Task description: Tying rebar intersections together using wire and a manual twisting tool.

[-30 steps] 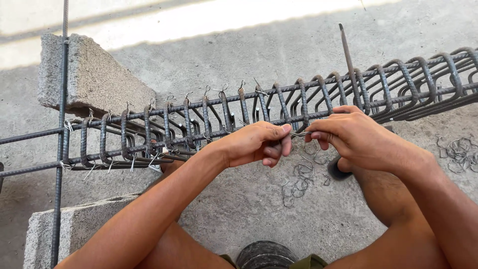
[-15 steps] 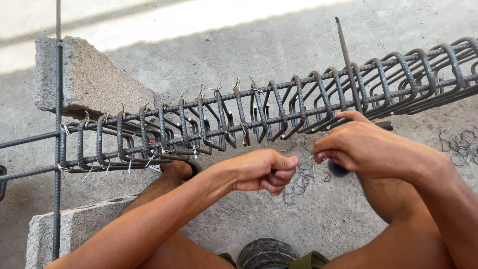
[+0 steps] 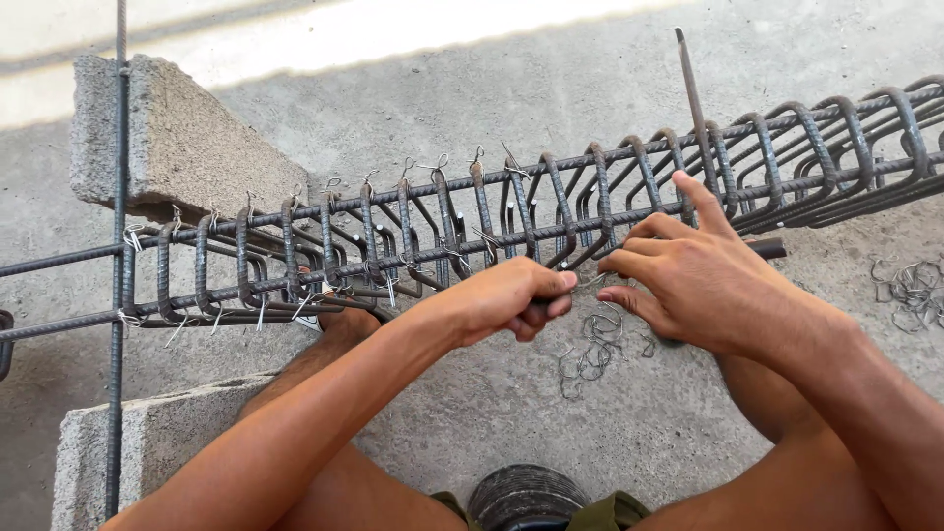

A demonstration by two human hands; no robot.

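A long rebar cage (image 3: 413, 236) of dark stirrups on horizontal bars crosses the view from left to right, with thin tie wires twisted on its joints. My left hand (image 3: 511, 300) is closed in a fist just below the cage's lower bar, gripping a small dark tool handle. My right hand (image 3: 678, 275) pinches a thin tie wire (image 3: 590, 282) next to the left fist, its index finger raised against a stirrup. Both hands meet at the cage's middle.
Concrete blocks lie at upper left (image 3: 167, 147) and lower left (image 3: 138, 452). A vertical rebar (image 3: 118, 256) crosses the cage at the left. Loose wire ties lie on the concrete floor under my hands (image 3: 590, 354) and at the right (image 3: 910, 290). A coil sits between my knees (image 3: 526, 497).
My view has shifted, so the cage sits further left. My left fist dropped below the lower bar, then came back beside my right hand, whose index finger now points up.
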